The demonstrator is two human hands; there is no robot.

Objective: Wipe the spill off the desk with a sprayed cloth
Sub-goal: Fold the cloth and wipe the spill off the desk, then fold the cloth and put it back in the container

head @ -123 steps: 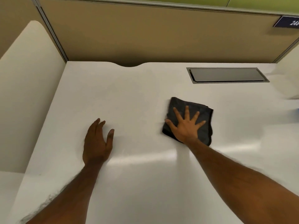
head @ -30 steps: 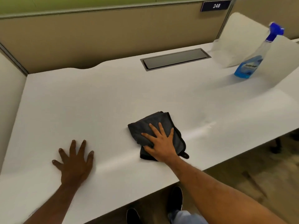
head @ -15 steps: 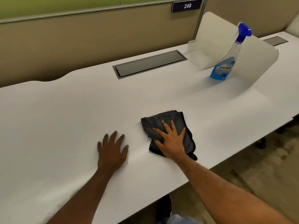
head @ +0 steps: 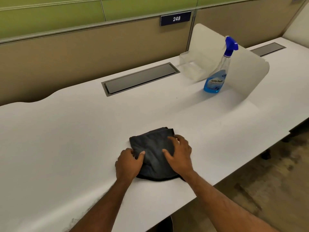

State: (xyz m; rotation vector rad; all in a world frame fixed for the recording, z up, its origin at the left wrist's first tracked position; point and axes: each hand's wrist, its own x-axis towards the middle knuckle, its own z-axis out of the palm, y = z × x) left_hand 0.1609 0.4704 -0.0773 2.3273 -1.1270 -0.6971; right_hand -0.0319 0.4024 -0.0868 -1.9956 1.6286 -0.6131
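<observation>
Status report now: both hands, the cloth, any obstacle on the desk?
Left hand and right hand both gripping dark cloth at its sides. Cloth flat on desk. Spray bottle far off, nothing blocking.

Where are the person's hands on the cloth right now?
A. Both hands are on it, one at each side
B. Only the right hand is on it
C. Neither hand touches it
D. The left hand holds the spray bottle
A: the left hand grips the left edge of the dark cloth and the right hand rests on its right side; the spray bottle stands untouched.

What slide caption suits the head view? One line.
Both hands, left and right, grip the dark cloth on the desk.
</observation>
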